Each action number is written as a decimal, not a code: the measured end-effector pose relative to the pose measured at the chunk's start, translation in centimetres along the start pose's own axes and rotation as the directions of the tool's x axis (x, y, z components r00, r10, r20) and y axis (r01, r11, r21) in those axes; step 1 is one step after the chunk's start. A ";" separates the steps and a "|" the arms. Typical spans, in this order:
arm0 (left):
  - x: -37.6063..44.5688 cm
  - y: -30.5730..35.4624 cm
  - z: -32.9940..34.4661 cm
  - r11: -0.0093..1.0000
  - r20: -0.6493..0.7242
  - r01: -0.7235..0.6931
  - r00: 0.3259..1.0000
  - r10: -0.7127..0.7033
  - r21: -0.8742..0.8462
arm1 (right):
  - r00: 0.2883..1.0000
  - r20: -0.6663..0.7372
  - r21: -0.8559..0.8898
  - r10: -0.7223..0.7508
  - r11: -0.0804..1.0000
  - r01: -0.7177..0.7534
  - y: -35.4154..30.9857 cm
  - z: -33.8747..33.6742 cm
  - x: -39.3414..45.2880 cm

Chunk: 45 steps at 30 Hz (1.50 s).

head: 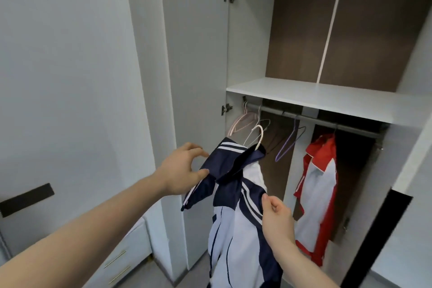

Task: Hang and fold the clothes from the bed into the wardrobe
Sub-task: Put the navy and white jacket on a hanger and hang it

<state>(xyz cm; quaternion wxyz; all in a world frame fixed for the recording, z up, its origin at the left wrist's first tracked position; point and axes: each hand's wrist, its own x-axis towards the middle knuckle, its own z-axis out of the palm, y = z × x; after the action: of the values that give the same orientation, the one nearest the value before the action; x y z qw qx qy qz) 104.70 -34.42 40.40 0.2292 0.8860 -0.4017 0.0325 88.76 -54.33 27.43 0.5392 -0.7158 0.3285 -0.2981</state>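
Wardrobe rail carries red jacket, purple hanger, pink hangers.

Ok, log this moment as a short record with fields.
left hand: pinching the navy jacket's shoulder
right hand: pinching the jacket's front
jacket: on a white hanger, hook not on the rail
rail: pink hangers, purple hanger, red jacket hanging
shelf: nothing seen on it

Both bare arms reach forward and up. The left hand is raised higher, thumb and fingers curled in a pinch on cloth. The right hand, lower and nearer, pinches cloth between thumb and fingers, wrist bent upward.
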 end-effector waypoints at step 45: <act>52.8 7.4 8.8 0.871 0.158 -0.433 0.900 0.405 0.233 | 0.750 -0.601 0.040 0.278 0.947 -0.319 12.6 -3.5 46.3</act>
<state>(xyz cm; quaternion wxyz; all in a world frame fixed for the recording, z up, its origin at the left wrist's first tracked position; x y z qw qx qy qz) 133.87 -79.25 48.11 0.0762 0.8005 -0.5878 0.0884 112.23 -95.56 19.44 0.4246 -0.5402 0.6013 -0.4078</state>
